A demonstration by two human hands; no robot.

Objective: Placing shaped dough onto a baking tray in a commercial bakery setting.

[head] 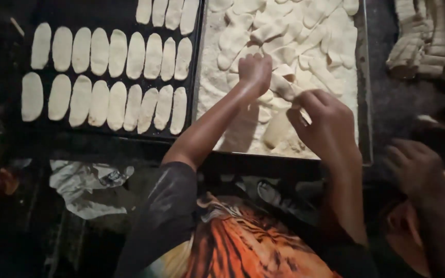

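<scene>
You're coating dough: your left hand is fisted over a dough piece just beside its fingers; your right hand pinches another. Next calls for a gentle lift toward the dark tray.

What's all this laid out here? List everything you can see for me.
Dark tray: one, black, left, bearing pale oval dough pieces in rows.
Crumb tray: one, metal, centre, filled with pale crumbs and heaped dough sticks.
Stacked dough: one pile, pale, top right.
Crumpled wrap: one, grey-white, lower left.
Another person's hand: one, lower right.
Left hand: closed on dough over the crumbs.
Right hand: pinching a dough stick.
</scene>
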